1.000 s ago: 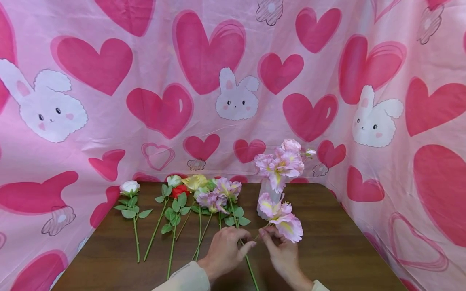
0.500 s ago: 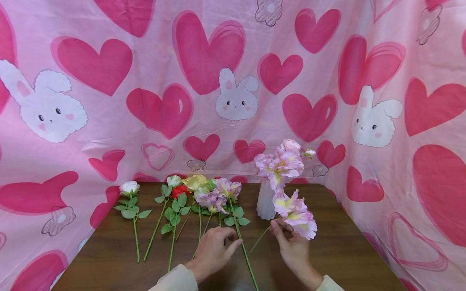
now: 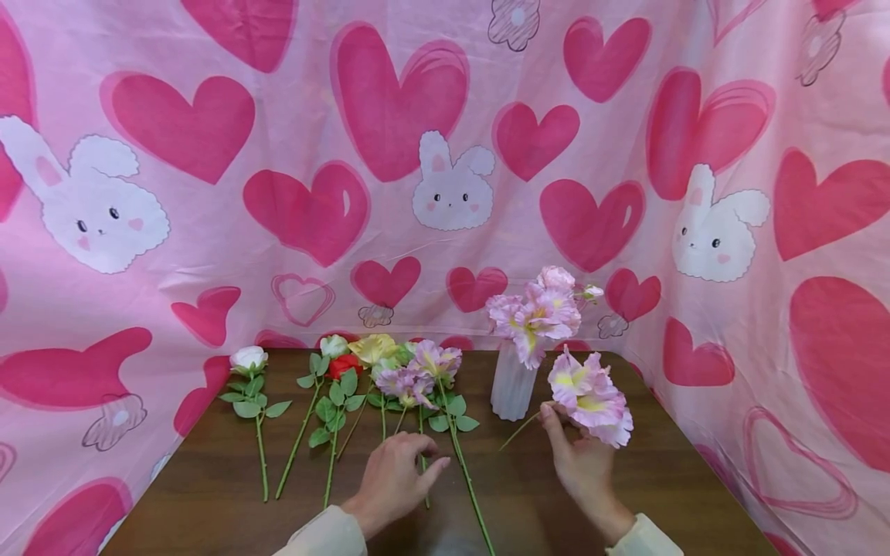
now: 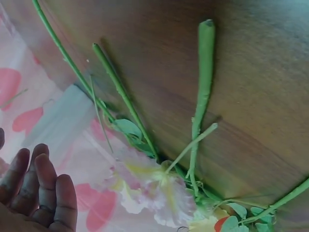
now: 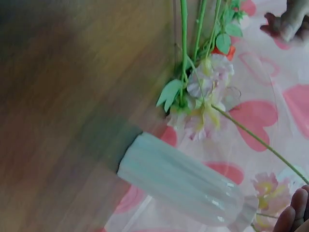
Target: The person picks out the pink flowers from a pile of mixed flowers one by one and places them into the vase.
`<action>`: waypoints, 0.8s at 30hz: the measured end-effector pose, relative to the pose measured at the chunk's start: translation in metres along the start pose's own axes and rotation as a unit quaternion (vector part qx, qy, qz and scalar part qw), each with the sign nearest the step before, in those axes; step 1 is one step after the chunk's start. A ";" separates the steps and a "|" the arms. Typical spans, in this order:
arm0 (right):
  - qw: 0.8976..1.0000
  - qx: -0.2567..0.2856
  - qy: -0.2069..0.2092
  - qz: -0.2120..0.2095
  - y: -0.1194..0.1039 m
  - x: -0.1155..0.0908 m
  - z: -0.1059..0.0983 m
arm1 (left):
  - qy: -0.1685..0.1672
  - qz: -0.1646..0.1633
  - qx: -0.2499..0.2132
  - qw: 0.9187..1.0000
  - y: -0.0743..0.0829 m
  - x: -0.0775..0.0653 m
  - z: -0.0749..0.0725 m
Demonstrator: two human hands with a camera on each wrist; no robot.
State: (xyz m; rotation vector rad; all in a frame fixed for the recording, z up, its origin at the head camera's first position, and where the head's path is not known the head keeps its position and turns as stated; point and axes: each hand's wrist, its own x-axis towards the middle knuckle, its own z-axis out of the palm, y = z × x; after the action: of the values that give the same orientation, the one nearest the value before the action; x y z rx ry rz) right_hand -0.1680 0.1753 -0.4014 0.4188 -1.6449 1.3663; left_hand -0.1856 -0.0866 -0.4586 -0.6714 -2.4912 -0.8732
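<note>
My right hand (image 3: 584, 467) pinches the thin stem of a pink flower with a yellow centre (image 3: 591, 398), to the right of the vase. The stem's bare end points down and left. In the right wrist view the flower's stem (image 5: 260, 137) runs up to my fingertips. A ribbed white vase (image 3: 513, 386) stands upright at the back right, holding similar pink blooms (image 3: 535, 316). My left hand (image 3: 399, 475) hovers over the table with relaxed fingers and nothing in them; in the left wrist view its fingers (image 4: 65, 200) hang beside the lying stems.
Several flowers lie on the brown table (image 3: 208, 479): a white rose (image 3: 248, 360) at the far left, a red rose (image 3: 344, 364), a yellow bloom (image 3: 373, 348) and two pink ones (image 3: 434, 361). A long green stem (image 3: 473, 494) lies between the hands. A pink heart-patterned curtain (image 3: 389, 247) surrounds the table.
My left hand has let go of the pink flower's stem and drawn back left. My right hand has carried the flower to the right, and its stem end has lifted.
</note>
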 end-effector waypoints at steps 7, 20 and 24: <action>1.000 -0.013 0.028 -0.008 -0.002 0.018 -0.011 | -0.001 -0.004 0.013 1.000 -0.005 -0.003 -0.002; 0.994 -0.070 0.079 -0.034 -0.009 0.051 -0.026 | 0.006 -0.006 0.026 1.000 -0.007 -0.007 -0.003; 0.992 -0.095 0.080 -0.016 -0.014 0.059 -0.026 | 0.006 -0.008 0.028 1.000 -0.006 -0.007 -0.003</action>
State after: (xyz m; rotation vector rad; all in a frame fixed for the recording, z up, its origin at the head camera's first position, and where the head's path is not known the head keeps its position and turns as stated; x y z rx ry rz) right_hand -0.1765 0.2113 -0.3470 0.2172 -1.6114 1.1747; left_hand -0.1830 -0.0950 -0.4631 -0.6280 -2.5040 -0.8079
